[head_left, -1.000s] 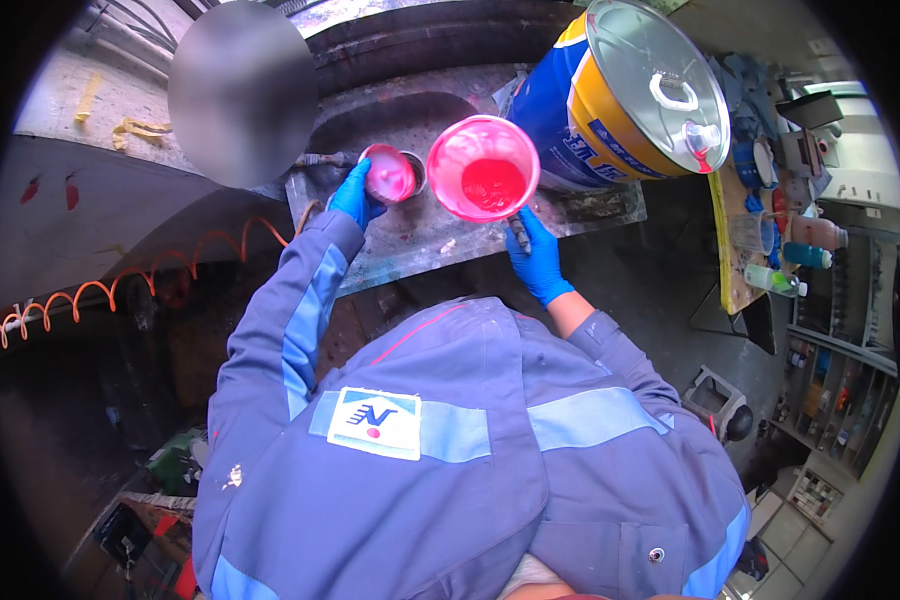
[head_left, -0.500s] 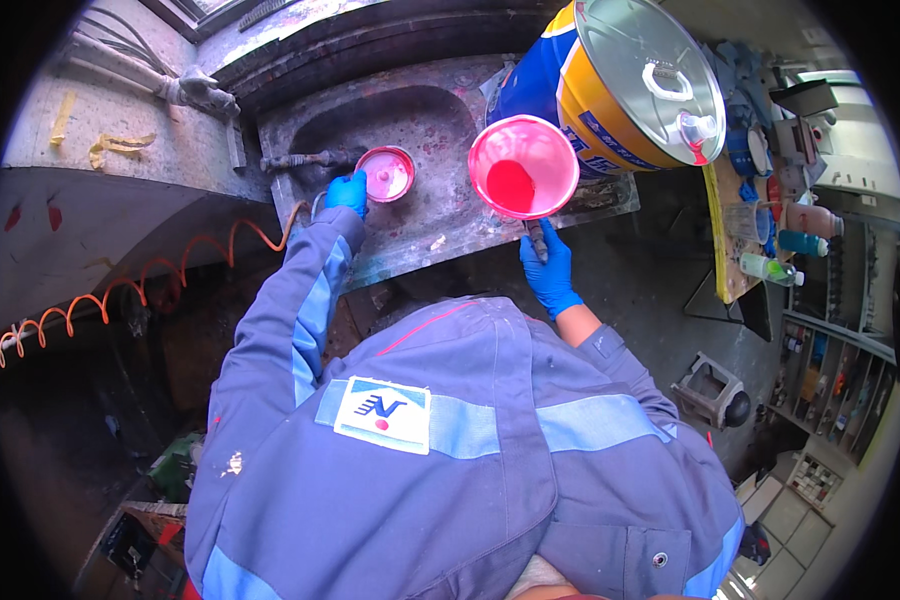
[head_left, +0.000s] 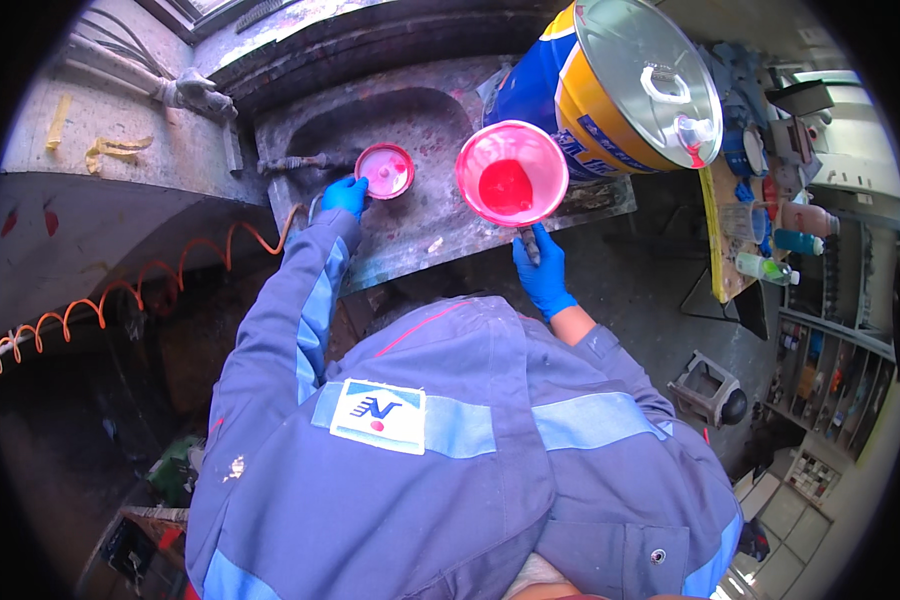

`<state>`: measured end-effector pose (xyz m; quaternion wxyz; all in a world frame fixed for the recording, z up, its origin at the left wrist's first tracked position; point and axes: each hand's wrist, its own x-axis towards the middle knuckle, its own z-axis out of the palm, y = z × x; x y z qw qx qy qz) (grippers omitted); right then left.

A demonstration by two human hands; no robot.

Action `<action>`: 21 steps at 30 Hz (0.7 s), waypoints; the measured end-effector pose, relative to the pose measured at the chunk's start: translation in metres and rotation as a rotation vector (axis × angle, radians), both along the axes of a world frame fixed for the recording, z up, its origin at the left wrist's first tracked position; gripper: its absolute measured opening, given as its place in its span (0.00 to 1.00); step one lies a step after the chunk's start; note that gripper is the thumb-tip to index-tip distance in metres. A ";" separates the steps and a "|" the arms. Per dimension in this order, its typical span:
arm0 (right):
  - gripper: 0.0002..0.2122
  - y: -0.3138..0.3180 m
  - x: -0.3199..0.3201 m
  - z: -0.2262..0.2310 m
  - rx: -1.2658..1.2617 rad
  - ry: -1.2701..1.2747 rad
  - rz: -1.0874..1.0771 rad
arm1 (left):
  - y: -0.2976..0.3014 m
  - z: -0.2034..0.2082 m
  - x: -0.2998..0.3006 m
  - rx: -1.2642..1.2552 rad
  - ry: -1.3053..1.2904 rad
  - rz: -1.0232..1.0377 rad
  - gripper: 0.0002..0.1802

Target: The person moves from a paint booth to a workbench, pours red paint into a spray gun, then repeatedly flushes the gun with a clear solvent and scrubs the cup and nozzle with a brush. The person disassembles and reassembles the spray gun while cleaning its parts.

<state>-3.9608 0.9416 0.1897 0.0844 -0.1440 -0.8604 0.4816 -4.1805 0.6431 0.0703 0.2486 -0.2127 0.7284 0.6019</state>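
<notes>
On the stained grey bench (head_left: 410,250), beside the big blue-and-yellow drum (head_left: 590,100) with its shiny metal lid, the view has swung over the last second and a blurred shape at upper left is gone; both hands kept their places, so the work looks unchanged. The wide pink cup (head_left: 511,172), glossy with red liquid, sits above the gloved right hand (head_left: 543,272), closed round a dark handle. The gloved left hand (head_left: 345,194) grips the small round pink-smeared lid (head_left: 385,170).
</notes>
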 end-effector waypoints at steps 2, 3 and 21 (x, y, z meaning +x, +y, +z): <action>0.27 -0.003 -0.003 0.023 -0.049 -0.098 -0.042 | -0.007 -0.001 -0.001 0.003 -0.032 -0.022 0.23; 0.27 -0.006 -0.005 0.042 -0.189 -0.112 -0.023 | -0.011 -0.003 -0.001 -0.073 -0.028 -0.055 0.25; 0.12 0.167 -0.230 0.443 0.517 -0.265 -0.116 | -0.055 0.103 0.121 0.138 0.422 0.117 0.16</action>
